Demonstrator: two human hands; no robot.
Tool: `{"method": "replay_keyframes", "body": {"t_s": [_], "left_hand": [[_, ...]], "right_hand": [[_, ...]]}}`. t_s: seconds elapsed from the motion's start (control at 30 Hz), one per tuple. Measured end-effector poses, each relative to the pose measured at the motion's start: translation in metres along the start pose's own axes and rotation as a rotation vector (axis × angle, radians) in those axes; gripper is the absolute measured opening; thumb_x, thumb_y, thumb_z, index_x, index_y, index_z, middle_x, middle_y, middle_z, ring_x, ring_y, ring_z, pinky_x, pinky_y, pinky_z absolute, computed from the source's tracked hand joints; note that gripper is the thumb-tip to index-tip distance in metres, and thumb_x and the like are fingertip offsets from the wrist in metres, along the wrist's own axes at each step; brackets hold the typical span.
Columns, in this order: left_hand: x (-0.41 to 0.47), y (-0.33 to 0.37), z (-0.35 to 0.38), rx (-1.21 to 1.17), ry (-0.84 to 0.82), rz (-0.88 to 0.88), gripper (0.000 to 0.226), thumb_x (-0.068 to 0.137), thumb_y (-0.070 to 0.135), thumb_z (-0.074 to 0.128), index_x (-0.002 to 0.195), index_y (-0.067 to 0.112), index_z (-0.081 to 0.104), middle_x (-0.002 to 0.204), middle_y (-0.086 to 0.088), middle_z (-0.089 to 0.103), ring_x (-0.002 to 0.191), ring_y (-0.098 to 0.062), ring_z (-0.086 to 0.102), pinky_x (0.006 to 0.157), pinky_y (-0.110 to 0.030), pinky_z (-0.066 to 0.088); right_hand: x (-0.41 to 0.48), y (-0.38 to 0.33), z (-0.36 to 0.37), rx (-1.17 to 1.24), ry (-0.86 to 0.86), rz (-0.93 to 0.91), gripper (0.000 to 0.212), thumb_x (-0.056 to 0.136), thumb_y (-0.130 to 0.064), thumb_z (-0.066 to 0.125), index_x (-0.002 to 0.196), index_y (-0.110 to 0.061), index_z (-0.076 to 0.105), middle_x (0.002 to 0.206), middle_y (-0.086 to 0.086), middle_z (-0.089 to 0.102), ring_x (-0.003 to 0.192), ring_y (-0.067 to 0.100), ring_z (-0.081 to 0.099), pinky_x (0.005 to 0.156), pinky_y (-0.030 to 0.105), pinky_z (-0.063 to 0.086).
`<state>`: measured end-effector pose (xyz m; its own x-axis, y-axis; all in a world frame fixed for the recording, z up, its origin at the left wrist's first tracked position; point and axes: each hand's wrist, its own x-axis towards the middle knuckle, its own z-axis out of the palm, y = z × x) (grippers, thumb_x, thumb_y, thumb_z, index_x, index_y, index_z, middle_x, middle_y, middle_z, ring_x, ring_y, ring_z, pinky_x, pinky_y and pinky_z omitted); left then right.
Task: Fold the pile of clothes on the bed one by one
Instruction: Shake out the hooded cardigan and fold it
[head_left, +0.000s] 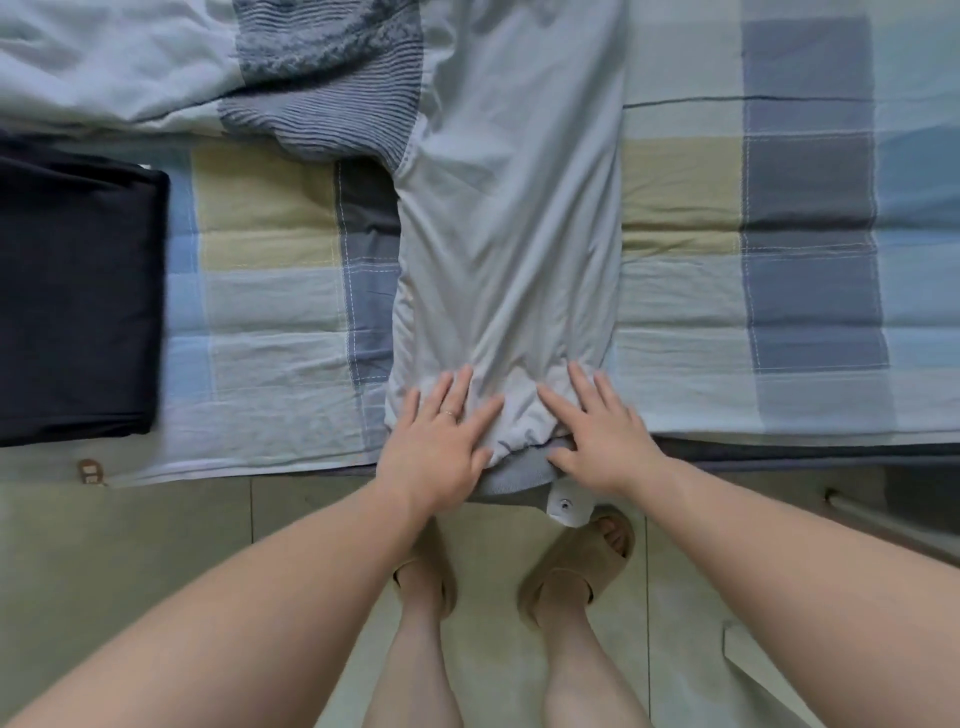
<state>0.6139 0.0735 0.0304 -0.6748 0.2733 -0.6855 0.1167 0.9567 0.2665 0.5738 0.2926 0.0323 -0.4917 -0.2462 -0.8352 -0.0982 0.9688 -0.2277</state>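
The bed (270, 291) fills the upper part of the view, covered by a checked sheet in pale blue, yellow and slate squares; its near edge runs across the middle, and below it lies a pale tiled floor (156, 545), where the person's feet stand in beige slippers (576, 566).

At the far left a folded dark navy garment (78, 296) lies flat on the sheet; behind it sits crumpled pale bedding (114, 62); just to its right a striped blue-grey knit cloth (327, 78) is bunched, touching the left side of the central piece.

The pale grey garment (509, 218) lies stretched lengthwise in the middle of the bed, running from the far side to the near edge; its ribbed hem (514, 480) hangs over that edge, with a white snap tab (566, 506) below it.

The left hand (441, 441) lies flat on the garment's near left part, fingers straight and spread, gripping nothing, a ring (448, 413) on one finger; the right hand (602, 431) presses flat just beside it on the near right part, fingers likewise spread wide, thumb at the ribbed hem.
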Motion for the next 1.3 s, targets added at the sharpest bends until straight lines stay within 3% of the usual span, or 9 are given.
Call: {"method": "replay_keyframes", "body": {"t_s": [0.13, 0.27, 0.43, 0.57, 0.73, 0.87, 1.1, 1.2, 1.3], "left_hand": [[-0.035, 0.001, -0.023, -0.187, -0.209, -0.018, 0.047, 0.1, 0.043, 0.048, 0.146, 0.034, 0.045, 0.162, 0.001, 0.03, 0.151, -0.024, 0.025, 0.121, -0.041, 0.023], [-0.026, -0.033, -0.096, -0.574, -0.052, -0.217, 0.028, 0.102, 0.033, 0.05, 0.118, 0.021, 0.069, 0.121, -0.002, 0.069, 0.114, -0.023, 0.062, 0.092, -0.033, 0.049], [0.017, -0.138, -0.189, -0.832, 0.368, -0.408, 0.021, 0.099, 0.029, 0.055, 0.115, 0.022, 0.067, 0.115, 0.001, 0.069, 0.108, -0.022, 0.062, 0.089, -0.033, 0.049], [0.038, -0.24, -0.236, -0.672, 0.539, -0.39, 0.027, 0.098, 0.029, 0.055, 0.124, 0.023, 0.06, 0.128, -0.003, 0.061, 0.118, -0.026, 0.055, 0.098, -0.038, 0.046], [0.046, -0.362, -0.27, -0.256, 0.583, -0.281, 0.047, 0.097, 0.031, 0.052, 0.143, 0.031, 0.045, 0.154, -0.003, 0.037, 0.139, -0.028, 0.032, 0.11, -0.045, 0.029], [0.054, -0.456, -0.28, -0.193, 0.522, -0.502, 0.061, 0.094, 0.044, 0.059, 0.149, 0.037, 0.033, 0.165, -0.003, 0.016, 0.15, -0.034, 0.013, 0.119, -0.05, 0.017], [0.077, -0.53, -0.269, -0.859, 0.528, -0.697, 0.116, 0.075, 0.047, 0.083, 0.159, 0.025, 0.005, 0.164, -0.011, 0.018, 0.146, -0.034, 0.031, 0.118, -0.045, 0.03], [0.083, -0.529, -0.275, -1.336, 0.564, -0.77, 0.109, 0.067, 0.045, 0.088, 0.15, 0.012, 0.027, 0.145, -0.009, 0.048, 0.128, -0.031, 0.052, 0.106, -0.038, 0.043], [0.072, -0.521, -0.288, -1.627, 0.479, -0.765, 0.083, 0.061, 0.045, 0.091, 0.126, 0.008, 0.056, 0.112, -0.009, 0.07, 0.096, -0.029, 0.07, 0.085, -0.043, 0.06]], "right_hand": [[-0.024, -0.004, -0.045, 0.069, -0.101, 0.074, 0.051, 0.095, -0.039, 0.051, 0.145, -0.043, 0.045, 0.163, -0.007, 0.027, 0.148, 0.02, 0.029, 0.118, 0.051, 0.024], [-0.022, -0.044, -0.122, 0.2, 0.008, 0.034, 0.042, 0.1, -0.032, 0.049, 0.141, -0.027, 0.055, 0.144, -0.001, 0.057, 0.131, 0.021, 0.053, 0.109, 0.038, 0.042], [0.021, -0.128, -0.205, 0.201, 0.194, -0.091, 0.038, 0.099, -0.029, 0.054, 0.136, -0.025, 0.06, 0.137, -0.003, 0.062, 0.127, 0.017, 0.057, 0.106, 0.031, 0.044], [0.078, -0.218, -0.239, 0.213, 0.277, -0.147, 0.041, 0.098, -0.026, 0.058, 0.139, -0.028, 0.057, 0.135, -0.003, 0.064, 0.122, 0.016, 0.06, 0.097, 0.023, 0.042], [0.149, -0.334, -0.253, 0.185, 0.323, -0.213, 0.059, 0.1, -0.028, 0.057, 0.155, -0.03, 0.035, 0.157, -0.003, 0.04, 0.143, 0.018, 0.038, 0.114, 0.029, 0.029], [0.207, -0.406, -0.243, 0.145, 0.276, -0.194, 0.066, 0.098, -0.029, 0.058, 0.157, -0.026, 0.03, 0.161, 0.002, 0.031, 0.147, 0.023, 0.031, 0.121, 0.038, 0.026], [0.255, -0.481, -0.232, 0.219, 0.201, -0.216, 0.063, 0.098, -0.032, 0.056, 0.156, -0.027, 0.031, 0.161, -0.004, 0.03, 0.146, 0.017, 0.03, 0.117, 0.029, 0.023], [0.254, -0.484, -0.24, 0.413, 0.178, -0.197, 0.055, 0.101, -0.028, 0.053, 0.154, -0.026, 0.038, 0.148, -0.012, 0.044, 0.137, 0.007, 0.039, 0.104, 0.016, 0.026], [0.247, -0.483, -0.259, 0.508, 0.173, -0.15, 0.043, 0.104, -0.03, 0.046, 0.146, -0.019, 0.05, 0.147, -0.004, 0.051, 0.138, 0.015, 0.044, 0.113, 0.023, 0.029]]}}
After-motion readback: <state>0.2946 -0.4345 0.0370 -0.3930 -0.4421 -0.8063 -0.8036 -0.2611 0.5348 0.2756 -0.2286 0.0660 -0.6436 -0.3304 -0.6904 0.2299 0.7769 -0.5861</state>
